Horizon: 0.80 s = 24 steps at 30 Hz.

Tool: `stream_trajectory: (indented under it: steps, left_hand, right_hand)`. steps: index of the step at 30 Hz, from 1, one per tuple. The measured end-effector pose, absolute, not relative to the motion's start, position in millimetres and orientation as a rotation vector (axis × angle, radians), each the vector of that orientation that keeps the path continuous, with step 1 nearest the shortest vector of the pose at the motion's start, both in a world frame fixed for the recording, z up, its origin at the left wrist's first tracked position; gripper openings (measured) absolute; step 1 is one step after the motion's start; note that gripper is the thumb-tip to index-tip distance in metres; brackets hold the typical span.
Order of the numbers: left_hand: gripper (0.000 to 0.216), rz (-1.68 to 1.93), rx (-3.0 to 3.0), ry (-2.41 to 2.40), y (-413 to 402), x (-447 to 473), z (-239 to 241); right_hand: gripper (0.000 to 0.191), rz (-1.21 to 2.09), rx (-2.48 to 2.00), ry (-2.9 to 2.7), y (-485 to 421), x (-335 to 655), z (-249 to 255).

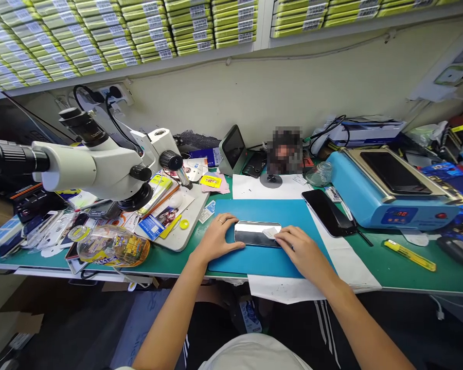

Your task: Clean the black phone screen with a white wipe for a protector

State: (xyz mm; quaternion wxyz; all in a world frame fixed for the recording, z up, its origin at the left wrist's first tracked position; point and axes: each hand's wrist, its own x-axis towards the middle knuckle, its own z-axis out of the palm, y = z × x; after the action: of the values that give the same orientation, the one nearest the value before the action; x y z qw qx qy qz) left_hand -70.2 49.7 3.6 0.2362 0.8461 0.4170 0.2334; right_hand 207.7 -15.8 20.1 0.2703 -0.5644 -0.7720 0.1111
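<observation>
A phone point(254, 234) with a glossy dark screen lies flat on a blue work mat point(266, 259) in front of me. My left hand point(216, 237) cups its left end, fingers curled round the edge and holding it steady. My right hand point(296, 245) presses a small white wipe point(270, 233) against the right part of the screen, fingers pinched on the wipe.
A white stereo microscope point(100, 164) stands at the left over a cluttered pile, with a plastic bottle point(108, 245) lying on its side. A second black phone point(327, 211), a blue heating machine point(389, 192) and a yellow utility knife point(409, 255) sit at the right. Shelves of green boxes point(111, 31) hang above.
</observation>
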Motion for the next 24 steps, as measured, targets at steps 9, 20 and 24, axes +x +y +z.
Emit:
stream_trajectory:
  steps: [9, 20, 24]
  left_hand:
    - [0.06, 0.673, 2.319, 1.126, 51.4, -69.8, -2.5]
    - [0.059, 0.66, 2.29, 1.147, 51.0, -69.5, 0.3]
    - [0.057, 0.639, 2.264, 1.152, 50.5, -69.3, 5.4]
  right_hand:
    - [0.029, 0.287, -1.343, -2.288, -6.4, 154.0, 20.2]
    - [0.029, 0.338, -1.367, -2.272, -0.7, 163.4, 18.0]
    - [0.031, 0.354, -1.471, -2.188, -11.1, 194.8, 18.0]
